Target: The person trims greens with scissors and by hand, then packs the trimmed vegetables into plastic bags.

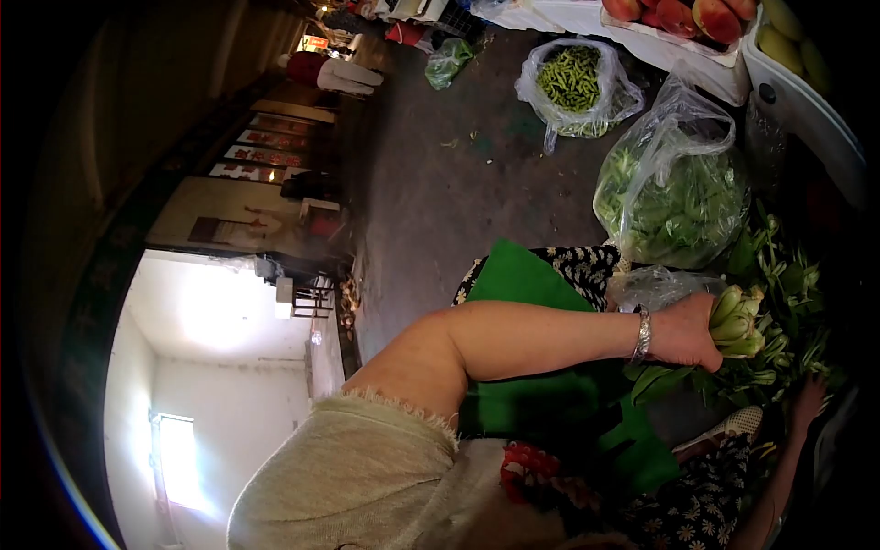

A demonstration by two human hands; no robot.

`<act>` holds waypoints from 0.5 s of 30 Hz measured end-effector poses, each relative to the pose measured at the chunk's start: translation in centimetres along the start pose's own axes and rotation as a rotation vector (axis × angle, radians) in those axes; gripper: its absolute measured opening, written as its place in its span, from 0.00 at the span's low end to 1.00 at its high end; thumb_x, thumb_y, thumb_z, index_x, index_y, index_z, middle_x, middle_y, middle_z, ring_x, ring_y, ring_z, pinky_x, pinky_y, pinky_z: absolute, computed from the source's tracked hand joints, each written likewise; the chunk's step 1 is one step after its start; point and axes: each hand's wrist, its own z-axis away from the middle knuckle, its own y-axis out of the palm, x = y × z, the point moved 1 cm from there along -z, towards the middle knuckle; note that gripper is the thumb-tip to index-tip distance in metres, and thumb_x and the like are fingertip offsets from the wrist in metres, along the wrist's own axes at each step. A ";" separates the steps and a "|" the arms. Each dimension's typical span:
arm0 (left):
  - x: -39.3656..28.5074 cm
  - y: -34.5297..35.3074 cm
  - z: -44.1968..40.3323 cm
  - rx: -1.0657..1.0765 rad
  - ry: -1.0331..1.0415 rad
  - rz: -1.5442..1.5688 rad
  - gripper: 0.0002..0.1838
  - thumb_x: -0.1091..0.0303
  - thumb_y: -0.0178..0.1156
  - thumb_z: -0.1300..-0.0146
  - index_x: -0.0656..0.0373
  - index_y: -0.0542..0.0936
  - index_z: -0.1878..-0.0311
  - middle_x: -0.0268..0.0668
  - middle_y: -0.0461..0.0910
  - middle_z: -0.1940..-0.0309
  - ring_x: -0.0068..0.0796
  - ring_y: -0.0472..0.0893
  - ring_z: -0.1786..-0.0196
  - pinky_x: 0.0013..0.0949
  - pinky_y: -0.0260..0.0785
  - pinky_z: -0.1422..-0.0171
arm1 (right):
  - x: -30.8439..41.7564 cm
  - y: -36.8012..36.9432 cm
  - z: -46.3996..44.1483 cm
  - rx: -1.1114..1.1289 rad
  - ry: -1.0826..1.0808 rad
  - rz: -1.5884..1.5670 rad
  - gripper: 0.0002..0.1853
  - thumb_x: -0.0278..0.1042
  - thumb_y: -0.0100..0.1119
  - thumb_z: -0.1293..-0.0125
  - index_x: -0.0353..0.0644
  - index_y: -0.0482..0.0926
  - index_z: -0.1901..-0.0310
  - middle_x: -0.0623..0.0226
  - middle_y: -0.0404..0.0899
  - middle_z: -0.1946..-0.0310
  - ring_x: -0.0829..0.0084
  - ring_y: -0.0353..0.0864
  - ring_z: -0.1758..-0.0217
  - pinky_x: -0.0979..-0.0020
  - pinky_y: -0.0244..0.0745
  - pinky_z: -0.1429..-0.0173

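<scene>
The camera view is turned sideways. My left hand (686,332), with a metal bracelet at the wrist, is closed around a small bunch of pale-stemmed leafy greens (737,323). The cut stem ends face out of the fist, and some leaves hang behind the hand. Under and beyond it lies a loose heap of dark leafy greens (790,282). My right hand (808,401) is at the dim edge of this heap, fingers stretched out, with nothing visible in them. A green apron (527,284) covers my lap over a daisy-print skirt.
A tied clear bag of greens (674,197) stands beside the heap, with an open bag of green peppers (570,81) farther off. Peaches (708,20) fill a box near a white container (807,115). A green bag (447,62) sits on the floor; a person (332,73) is in the background.
</scene>
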 end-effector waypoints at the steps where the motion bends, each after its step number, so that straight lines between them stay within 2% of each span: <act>1: -0.3 0.0 0.1 0.025 0.005 0.007 0.19 0.73 0.70 0.57 0.64 0.76 0.60 0.34 0.80 0.67 0.24 0.78 0.62 0.31 0.73 0.54 | 0.1 -0.1 0.3 -0.089 -0.037 0.036 0.27 0.24 0.64 0.44 0.40 0.73 0.40 0.49 0.70 0.40 0.45 0.70 0.39 0.55 0.75 0.45; 5: 0.0 0.0 0.0 0.032 -0.031 -0.058 0.20 0.71 0.71 0.57 0.65 0.75 0.60 0.35 0.79 0.66 0.25 0.79 0.61 0.31 0.74 0.54 | 0.3 -0.7 -0.4 0.037 -0.032 -0.039 0.26 0.26 0.61 0.40 0.39 0.72 0.38 0.50 0.72 0.41 0.47 0.70 0.38 0.54 0.74 0.43; 7: -0.1 0.0 0.1 0.016 -0.037 -0.062 0.21 0.71 0.71 0.58 0.65 0.75 0.60 0.36 0.79 0.66 0.26 0.79 0.61 0.32 0.74 0.54 | 0.2 -0.2 -0.8 0.056 -0.089 -0.293 0.27 0.27 0.60 0.39 0.38 0.69 0.36 0.52 0.73 0.40 0.50 0.72 0.38 0.54 0.72 0.40; 10: -0.1 0.1 0.2 -0.017 -0.044 -0.066 0.20 0.70 0.71 0.58 0.66 0.75 0.62 0.37 0.79 0.67 0.26 0.79 0.63 0.32 0.74 0.55 | 2.0 -0.6 -1.7 0.108 -0.091 -0.475 0.29 0.30 0.58 0.34 0.38 0.65 0.32 0.52 0.72 0.38 0.53 0.73 0.37 0.55 0.70 0.36; 11: 0.0 0.1 0.2 -0.031 -0.047 -0.062 0.19 0.70 0.71 0.58 0.66 0.75 0.63 0.37 0.79 0.69 0.27 0.79 0.64 0.32 0.74 0.56 | 3.4 -0.3 -1.5 0.024 -0.053 -0.567 0.29 0.35 0.56 0.30 0.41 0.63 0.29 0.52 0.70 0.36 0.54 0.71 0.34 0.57 0.69 0.34; 12: 0.0 0.1 0.2 -0.030 -0.047 -0.060 0.19 0.70 0.71 0.58 0.66 0.75 0.63 0.37 0.79 0.69 0.27 0.79 0.64 0.32 0.74 0.56 | 4.5 -2.1 -1.4 0.026 -0.053 -0.565 0.29 0.35 0.56 0.30 0.41 0.63 0.29 0.52 0.70 0.36 0.54 0.71 0.34 0.57 0.69 0.34; 14: 0.1 0.1 0.2 0.004 -0.023 -0.051 0.18 0.70 0.71 0.59 0.66 0.75 0.66 0.36 0.79 0.70 0.27 0.79 0.66 0.32 0.74 0.59 | 7.9 -8.4 -1.0 0.054 0.004 -0.800 0.28 0.40 0.52 0.27 0.43 0.62 0.28 0.53 0.66 0.32 0.54 0.68 0.31 0.57 0.67 0.31; 15: 0.2 0.1 0.1 0.003 -0.021 -0.051 0.18 0.70 0.71 0.59 0.66 0.75 0.66 0.36 0.79 0.70 0.27 0.79 0.66 0.32 0.74 0.59 | 7.1 -7.6 -1.4 0.039 0.001 -0.831 0.28 0.40 0.52 0.27 0.46 0.62 0.28 0.55 0.63 0.30 0.53 0.66 0.30 0.57 0.67 0.32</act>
